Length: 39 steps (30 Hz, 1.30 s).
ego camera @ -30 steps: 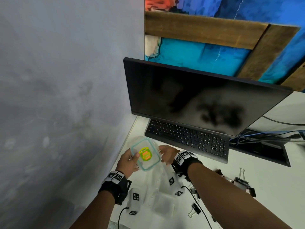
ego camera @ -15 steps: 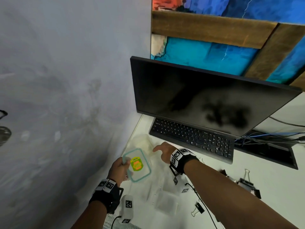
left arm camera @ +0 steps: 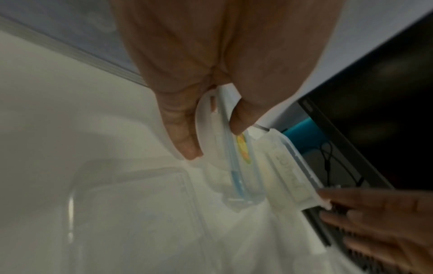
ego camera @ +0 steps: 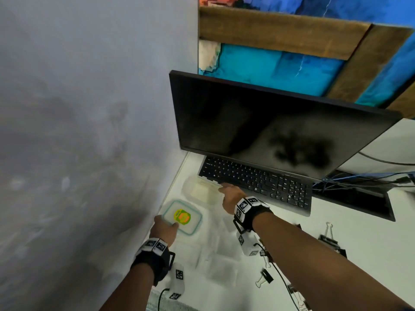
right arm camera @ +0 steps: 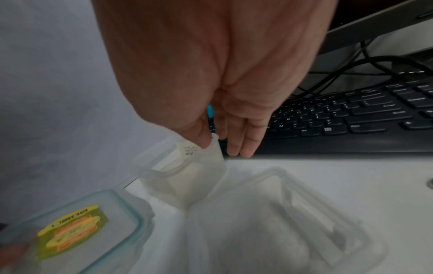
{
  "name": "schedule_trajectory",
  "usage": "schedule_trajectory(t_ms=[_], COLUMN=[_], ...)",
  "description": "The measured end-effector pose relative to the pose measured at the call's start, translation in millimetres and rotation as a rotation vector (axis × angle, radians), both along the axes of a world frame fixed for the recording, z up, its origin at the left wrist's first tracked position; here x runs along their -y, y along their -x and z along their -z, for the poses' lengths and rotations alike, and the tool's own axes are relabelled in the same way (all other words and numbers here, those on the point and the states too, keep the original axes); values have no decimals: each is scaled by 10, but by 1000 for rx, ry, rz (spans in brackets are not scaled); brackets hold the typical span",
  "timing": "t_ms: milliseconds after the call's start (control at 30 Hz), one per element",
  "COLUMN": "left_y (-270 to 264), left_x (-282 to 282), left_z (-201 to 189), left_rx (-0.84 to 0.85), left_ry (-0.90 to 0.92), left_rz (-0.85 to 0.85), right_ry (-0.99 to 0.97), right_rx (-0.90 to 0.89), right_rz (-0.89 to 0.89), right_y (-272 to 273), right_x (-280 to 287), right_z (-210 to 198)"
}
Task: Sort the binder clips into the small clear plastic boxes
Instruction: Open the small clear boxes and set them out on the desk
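one white desk (ego camera: 359,232) | grey wall (ego camera: 78,131) left | monitor (ego camera: 269,126), keyboard (ego camera: 258,180)

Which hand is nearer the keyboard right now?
The right. The right hand holds the open box by its rim, right at the keyboard's front left edge. The left hand holds the lid farther back, beside the wall.

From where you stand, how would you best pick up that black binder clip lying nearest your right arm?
Probably by its silver wire handles, coming from above: the clip lies flat on the desk, handles sticking out toward you, while its black body is short and low. A cable runs right beside it.
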<state>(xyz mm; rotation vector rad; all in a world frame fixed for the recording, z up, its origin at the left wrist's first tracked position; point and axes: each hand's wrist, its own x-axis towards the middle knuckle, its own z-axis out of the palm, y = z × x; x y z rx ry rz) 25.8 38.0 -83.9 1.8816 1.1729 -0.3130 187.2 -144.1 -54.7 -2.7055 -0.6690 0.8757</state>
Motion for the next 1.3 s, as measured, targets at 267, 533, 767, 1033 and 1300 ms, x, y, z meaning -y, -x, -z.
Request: schedule_trajectory(t_ms=[267,533,767,1033,1300], left_y=[-179,-544,-646,-663,-721], left_x=[158,460,454,468,783], left_z=[-170,-176,-105,-76,-171], left_rx=[-248,94,89,197,206], left_ry=[-258,-624,-617,-482,-388], left_rz=[189,869,954,938,1006], right_ry=[-127,-53,-110,-248,-319], right_rx=[58,-24,30,-42,-73], right_rz=[137,148,259,350,430], right_y=[43,347,496,611,816], right_x=[540,819,876,854,905], right_z=[-47,174,240,266,301])
